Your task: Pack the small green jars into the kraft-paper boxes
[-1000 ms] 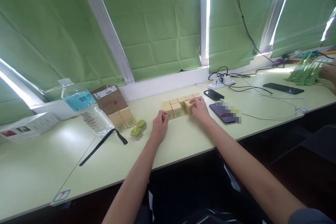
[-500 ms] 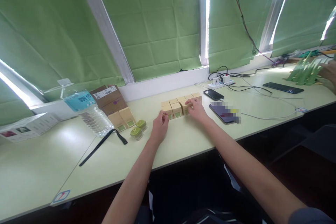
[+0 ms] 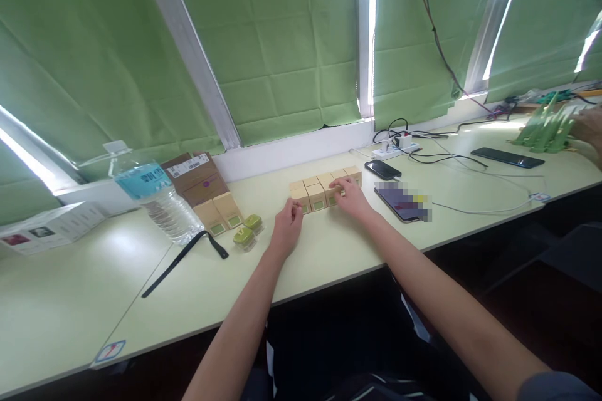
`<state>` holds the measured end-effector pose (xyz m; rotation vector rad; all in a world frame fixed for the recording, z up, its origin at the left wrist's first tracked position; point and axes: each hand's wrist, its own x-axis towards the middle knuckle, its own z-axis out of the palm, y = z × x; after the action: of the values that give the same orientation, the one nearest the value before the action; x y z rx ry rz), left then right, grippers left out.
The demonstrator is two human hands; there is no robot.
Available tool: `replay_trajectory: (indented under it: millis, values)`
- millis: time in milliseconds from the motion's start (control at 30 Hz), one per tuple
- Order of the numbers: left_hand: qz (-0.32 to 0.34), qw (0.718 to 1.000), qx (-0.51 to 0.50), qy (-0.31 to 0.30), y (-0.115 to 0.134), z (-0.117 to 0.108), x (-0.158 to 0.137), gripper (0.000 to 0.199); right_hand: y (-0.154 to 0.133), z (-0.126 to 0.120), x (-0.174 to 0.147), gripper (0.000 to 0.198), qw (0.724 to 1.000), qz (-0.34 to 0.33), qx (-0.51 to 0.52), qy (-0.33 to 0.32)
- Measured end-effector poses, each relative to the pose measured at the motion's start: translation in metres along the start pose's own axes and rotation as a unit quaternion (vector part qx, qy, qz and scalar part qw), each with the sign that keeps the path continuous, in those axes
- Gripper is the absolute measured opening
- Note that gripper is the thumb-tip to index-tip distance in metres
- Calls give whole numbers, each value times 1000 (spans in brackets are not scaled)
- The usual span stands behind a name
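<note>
Small tan cardboard boxes [image 3: 316, 197], each with a pale green label, stand pressed together in two rows on the table. At the left end of the front row is my left hand [image 3: 287, 224], its fingers curled together against the corner of the end box. Whatever lies between those fingertips is hidden. My right hand [image 3: 350, 196] grips the right part of the front row, fingertips on a front box [image 3: 332, 192] and partly covering it. Two small clear containers with green tops [image 3: 244, 237] sit left of my left hand.
Two more tan boxes [image 3: 219, 213] lean by a brown carton [image 3: 195, 178]. Left of these are a water bottle [image 3: 164, 200], black strap [image 3: 188, 254] and white box [image 3: 47, 229]. Phones [image 3: 399, 203], cables and a power strip [image 3: 395, 149] lie right. Another person's hand [image 3: 590, 128] is far right.
The front box under my right hand has moved slightly left and now sits flush with the row. My right hand has shifted slightly left; my left hand stays put.
</note>
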<state>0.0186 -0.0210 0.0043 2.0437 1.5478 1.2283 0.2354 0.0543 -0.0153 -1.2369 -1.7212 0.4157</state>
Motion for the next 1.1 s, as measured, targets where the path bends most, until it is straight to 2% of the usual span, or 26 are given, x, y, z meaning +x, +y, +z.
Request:
replay_trajectory:
  millis: [100,233,300,333,400,467,500,533,600,700,800,867,967,1100]
  values:
    - [7,1000,-2,-3,-2,1,0,12,-2,-2,-1,33,1000,-10,-4,6]
    - [9,1000,-12,-5,-5,3,-1,14,-10,-7,-4,28,995,-48,-7,81]
    - [8,1000,-17,-7,-6,4,-2,14,-16,-9,-7,23,993,-69,26,90]
    - [9,1000,-18,-9,-6,5,-2,14,-19,-8,-9,21,994,-79,51,63]
    - [13,1000,-14,-14,-6,5,-3,14,-26,-4,-15,20,990,-91,86,-56]
    - [22,999,-4,-28,-5,5,-4,14,-33,2,-21,18,969,-100,71,-215]
    - [28,999,-1,-40,-5,5,-4,14,-36,6,-24,16,953,-105,43,-279]
    - [33,998,1,-54,-5,5,-5,14,-39,9,-26,13,942,-113,8,-315]
    - [43,996,6,-79,-6,5,-7,14,-44,15,-29,13,938,-119,-44,-321]
    - [68,992,43,-94,-5,5,-11,15,-46,17,-29,17,939,-118,-58,-317]
    - [129,979,129,-94,0,1,-12,16,-46,17,-28,17,941,-120,-59,-311]
    - [174,959,206,-92,4,-6,-11,16,-46,17,-28,17,942,-118,-59,-307]
    - [201,932,292,-74,6,-29,-4,20,-46,17,-28,16,944,-103,-47,-310]
    - [153,935,320,-30,-9,-79,6,26,-47,15,-26,16,944,-80,-37,-319]
